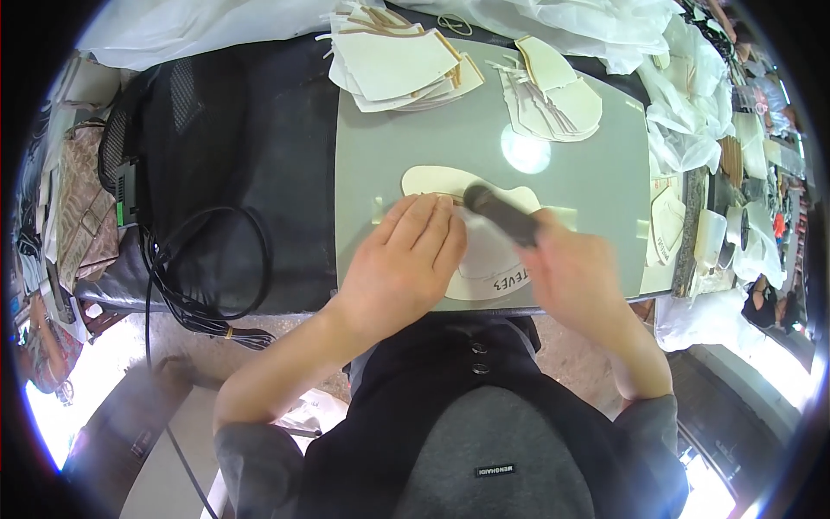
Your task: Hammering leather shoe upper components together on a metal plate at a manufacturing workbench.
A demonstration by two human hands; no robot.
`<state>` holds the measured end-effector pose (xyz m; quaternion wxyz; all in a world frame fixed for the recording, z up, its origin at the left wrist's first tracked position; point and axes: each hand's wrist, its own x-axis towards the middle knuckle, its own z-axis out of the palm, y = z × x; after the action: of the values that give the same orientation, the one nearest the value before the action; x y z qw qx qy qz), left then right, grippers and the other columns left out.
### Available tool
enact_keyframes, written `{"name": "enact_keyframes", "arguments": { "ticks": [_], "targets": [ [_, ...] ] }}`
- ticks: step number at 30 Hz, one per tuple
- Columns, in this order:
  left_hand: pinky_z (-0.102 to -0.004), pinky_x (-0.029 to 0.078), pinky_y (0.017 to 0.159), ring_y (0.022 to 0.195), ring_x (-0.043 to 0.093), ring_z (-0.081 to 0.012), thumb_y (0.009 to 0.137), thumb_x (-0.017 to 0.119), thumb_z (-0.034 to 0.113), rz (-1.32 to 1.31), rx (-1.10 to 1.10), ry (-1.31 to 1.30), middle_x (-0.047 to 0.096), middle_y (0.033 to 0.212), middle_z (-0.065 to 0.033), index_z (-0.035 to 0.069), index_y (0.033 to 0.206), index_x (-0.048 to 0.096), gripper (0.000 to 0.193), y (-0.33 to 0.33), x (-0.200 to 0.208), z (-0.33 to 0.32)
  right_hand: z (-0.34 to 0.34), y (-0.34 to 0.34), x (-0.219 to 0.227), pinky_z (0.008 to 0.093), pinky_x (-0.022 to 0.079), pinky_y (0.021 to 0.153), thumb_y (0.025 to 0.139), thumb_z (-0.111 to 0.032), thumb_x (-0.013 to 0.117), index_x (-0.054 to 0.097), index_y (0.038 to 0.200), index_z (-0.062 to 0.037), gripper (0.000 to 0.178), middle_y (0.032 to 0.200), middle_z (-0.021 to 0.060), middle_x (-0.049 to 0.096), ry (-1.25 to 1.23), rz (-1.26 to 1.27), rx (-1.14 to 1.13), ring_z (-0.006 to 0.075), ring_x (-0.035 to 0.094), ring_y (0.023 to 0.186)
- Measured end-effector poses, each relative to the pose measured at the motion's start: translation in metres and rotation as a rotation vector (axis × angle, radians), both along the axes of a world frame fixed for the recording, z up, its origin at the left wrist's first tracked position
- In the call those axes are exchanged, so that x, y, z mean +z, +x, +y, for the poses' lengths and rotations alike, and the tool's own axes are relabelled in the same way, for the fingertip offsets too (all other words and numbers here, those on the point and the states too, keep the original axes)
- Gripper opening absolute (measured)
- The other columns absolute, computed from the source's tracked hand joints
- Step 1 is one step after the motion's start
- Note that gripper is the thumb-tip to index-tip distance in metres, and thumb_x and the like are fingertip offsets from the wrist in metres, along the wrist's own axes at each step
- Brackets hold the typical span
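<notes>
A cream-white, curved template-like piece point(430, 177) lies on the grey board in front of me, with dark handwriting on its near part. On its left edge rests my left hand point(411, 246), fingers laid flat and side by side. A pale cut piece point(491, 255) lies over it between my hands, partly covered. My right hand point(571, 268) is closed around the dark handle of a hammer point(501, 214). The hammer is smeared by motion, its rounded end just right of my left fingertips. A thin brown strip at those fingertips is mostly hidden.
The grey board point(372, 160) carries two stacks of white cut pieces with brown edging, a left stack point(393, 69) and a right stack point(562, 108). Black cables point(203, 294) loop at the left. Clear plastic sheeting point(683, 112) lies along the back and right.
</notes>
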<state>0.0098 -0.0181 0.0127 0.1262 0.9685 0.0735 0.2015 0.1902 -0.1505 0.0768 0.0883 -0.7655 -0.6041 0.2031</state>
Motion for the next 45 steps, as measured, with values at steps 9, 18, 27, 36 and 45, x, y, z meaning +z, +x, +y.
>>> {"name": "enact_keyframes", "arguments": {
  "ticks": [9,18,27,36,45],
  "targets": [
    [-0.0425,0.053,0.094,0.11,0.062,-0.0342,0.076,0.075,0.013,0.067,0.03,0.013,0.065,0.116,-0.02,-0.005,0.111,0.06,0.042,0.0,0.0,-0.004,0.002,0.007,0.004,0.0449,0.044,0.048,0.099,-0.023,0.059,0.048,0.094,-0.0004,0.025,0.062,0.0156,0.057,0.173,0.128,-0.093,0.0381,0.059,0.054],
    [-0.039,0.05,0.068,0.084,0.062,-0.0284,0.074,0.076,0.0,-0.105,0.193,-0.319,0.065,0.096,-0.0068,0.003,0.1,0.069,0.028,0.022,-0.01,0.008,-0.012,0.004,-0.018,0.0455,0.043,0.046,0.1,-0.025,0.056,0.048,0.093,0.0004,0.027,0.056,0.0148,0.055,0.057,0.071,-0.093,0.0375,0.058,0.05],
    [-0.0376,0.053,0.078,0.095,0.062,-0.0305,0.072,0.078,0.001,-0.18,0.219,-0.334,0.065,0.104,-0.0086,0.002,0.104,0.07,0.034,0.011,-0.005,0.001,-0.013,0.006,-0.021,0.0464,0.044,0.046,0.101,-0.026,0.055,0.048,0.092,0.0005,0.029,0.055,0.0153,0.055,0.069,0.086,-0.1,0.0382,0.057,0.049],
    [-0.0367,0.054,0.084,0.101,0.06,-0.0246,0.074,0.074,0.011,-0.09,0.105,-0.036,0.061,0.105,-0.0061,0.001,0.105,0.068,0.033,0.003,-0.012,0.007,-0.004,0.01,-0.005,0.0462,0.045,0.049,0.101,-0.026,0.055,0.047,0.091,0.0001,0.03,0.057,0.0152,0.055,0.17,0.147,-0.096,0.0385,0.059,0.053],
    [-0.0361,0.054,0.082,0.1,0.06,-0.0241,0.077,0.071,0.01,-0.103,0.095,-0.051,0.059,0.103,-0.0056,-0.001,0.103,0.068,0.029,0.004,-0.01,0.008,0.012,0.004,0.005,0.0456,0.044,0.049,0.1,-0.026,0.056,0.045,0.089,-0.0003,0.03,0.057,0.0138,0.056,0.066,0.09,-0.011,0.0369,0.059,0.053]
  ]
}}
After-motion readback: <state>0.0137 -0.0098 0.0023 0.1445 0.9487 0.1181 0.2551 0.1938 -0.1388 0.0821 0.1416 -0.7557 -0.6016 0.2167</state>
